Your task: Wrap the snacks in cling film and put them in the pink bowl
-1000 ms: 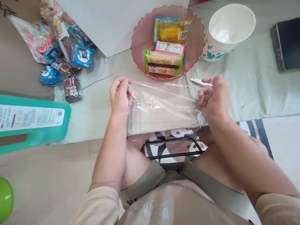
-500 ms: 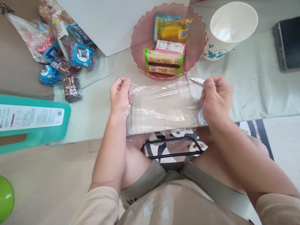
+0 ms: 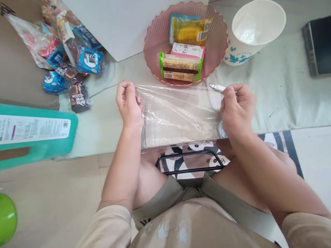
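Observation:
A sheet of clear plastic film [image 3: 178,113] is stretched between my two hands above the front edge of the cloth-covered table. My left hand [image 3: 129,103] is closed on its left end, with the thumb pressed against the bent fingers. My right hand [image 3: 237,105] is closed at the film's right end. From between its thumb and fingers sticks out a small knife [image 3: 216,87] with a pale, narrow blade pointing left; its handle is mostly hidden. Just beyond the film stands a pink ribbed bowl [image 3: 155,44] holding several wrapped snacks [image 3: 181,65].
A white paper cup [image 3: 240,51] stands right of the bowl, and a dark phone-like device [image 3: 322,46] lies farther right. At the left are several packaged snacks [image 3: 79,98] and a teal container [image 3: 59,139]. A white board [image 3: 124,27] lies behind.
My left hand has shifted slightly left and away from me, drawing the film tauter with slanting creases. My right hand has barely moved.

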A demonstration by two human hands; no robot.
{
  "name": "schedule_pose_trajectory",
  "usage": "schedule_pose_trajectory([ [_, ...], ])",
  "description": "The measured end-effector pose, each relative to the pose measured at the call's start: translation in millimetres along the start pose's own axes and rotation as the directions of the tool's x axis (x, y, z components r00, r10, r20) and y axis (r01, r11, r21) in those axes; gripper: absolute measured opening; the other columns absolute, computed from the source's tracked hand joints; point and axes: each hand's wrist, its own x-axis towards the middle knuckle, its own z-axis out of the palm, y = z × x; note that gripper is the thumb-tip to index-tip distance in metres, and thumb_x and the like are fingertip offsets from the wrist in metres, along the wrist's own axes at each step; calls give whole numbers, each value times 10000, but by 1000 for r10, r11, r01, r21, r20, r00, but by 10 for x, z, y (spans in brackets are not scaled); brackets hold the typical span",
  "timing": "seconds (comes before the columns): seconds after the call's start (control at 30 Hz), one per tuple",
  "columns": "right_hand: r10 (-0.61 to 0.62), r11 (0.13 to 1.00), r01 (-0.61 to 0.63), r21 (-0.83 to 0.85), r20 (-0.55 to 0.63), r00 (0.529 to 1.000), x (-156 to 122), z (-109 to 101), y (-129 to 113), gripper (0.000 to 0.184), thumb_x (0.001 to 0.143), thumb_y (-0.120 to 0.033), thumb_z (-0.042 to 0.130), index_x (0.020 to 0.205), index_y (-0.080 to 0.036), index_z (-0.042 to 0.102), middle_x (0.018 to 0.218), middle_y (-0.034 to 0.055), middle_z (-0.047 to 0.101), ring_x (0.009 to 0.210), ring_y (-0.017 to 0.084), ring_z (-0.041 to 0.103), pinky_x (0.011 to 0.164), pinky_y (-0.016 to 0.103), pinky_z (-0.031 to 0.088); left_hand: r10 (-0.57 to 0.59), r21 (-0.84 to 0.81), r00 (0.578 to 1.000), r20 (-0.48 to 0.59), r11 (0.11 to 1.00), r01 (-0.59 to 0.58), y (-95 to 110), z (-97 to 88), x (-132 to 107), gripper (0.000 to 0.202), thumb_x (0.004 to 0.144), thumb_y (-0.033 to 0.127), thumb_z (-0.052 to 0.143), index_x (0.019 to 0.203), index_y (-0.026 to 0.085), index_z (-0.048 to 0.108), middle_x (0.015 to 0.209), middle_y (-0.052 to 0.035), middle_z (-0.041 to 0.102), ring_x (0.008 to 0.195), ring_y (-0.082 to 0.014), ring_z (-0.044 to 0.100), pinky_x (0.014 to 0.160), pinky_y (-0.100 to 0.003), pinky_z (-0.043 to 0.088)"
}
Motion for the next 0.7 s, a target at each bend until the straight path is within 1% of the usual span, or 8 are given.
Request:
schedule_pose_trajectory([
  [0.13,32,999,-32,22,-9,999,9,-8,-2,407,890,-622,705,775,-256,569,531,-66,460,445,97,368,447,285,261,20,34,1000,-16,999,-20,-32,-17,34,410,914,528,731,792,223,484,543,101,330,399,-41,252,394,-211,109],
  [0.2,83,989,-83,119,5,997,22,-6,-6,422,850,-658,720,796,-261,589,548,-62,471,447,97,371,446,290,259,47,34,999,-19,998,-46,-40,-31,47,383,942,496,718,811,222,484,551,102,345,400,-37,279,400,-208,115],
  [0.3,161,924,-186,333,102,982,48,2,-19,445,753,-683,772,827,-269,626,593,-51,506,489,108,442,460,292,312,100,-15,995,-12,995,-100,-17,-39,53,286,1040,368,606,837,228,462,527,103,371,389,-46,283,396,-221,114],
  [0.37,185,880,-250,405,192,964,56,2,-34,437,699,-639,824,838,-269,638,618,-54,520,531,112,496,484,279,365,131,-38,991,-31,991,-132,12,-35,60,256,1101,272,473,851,230,433,500,111,371,374,-49,257,395,-228,111],
  [0.47,207,854,-334,400,329,921,44,-8,-62,412,656,-534,884,851,-260,645,665,-60,553,592,107,552,535,260,440,167,-58,982,-84,983,-172,52,-34,87,283,1139,228,321,861,238,378,461,128,362,354,-62,206,387,-244,92],
  [0.53,211,856,-370,360,408,888,24,-15,-75,383,634,-432,912,841,-253,644,717,-49,595,643,110,592,568,259,479,180,-69,977,-112,980,-188,69,-47,112,287,1147,249,280,871,245,356,448,136,353,350,-76,185,381,-256,76],
  [0.6,203,875,-373,309,466,861,4,-21,-76,350,624,-313,911,812,-247,623,742,-40,617,664,117,615,575,263,493,183,-73,974,-133,978,-194,78,-70,135,279,1150,273,271,883,250,348,447,138,345,354,-86,178,382,-261,67],
  [0.7,178,910,-340,238,516,838,-5,-29,-60,317,651,-215,864,770,-243,571,700,-42,611,604,114,593,537,265,465,175,-75,973,-150,979,-187,82,-111,165,269,1151,302,276,894,251,336,463,135,337,360,-86,195,389,-256,61],
])
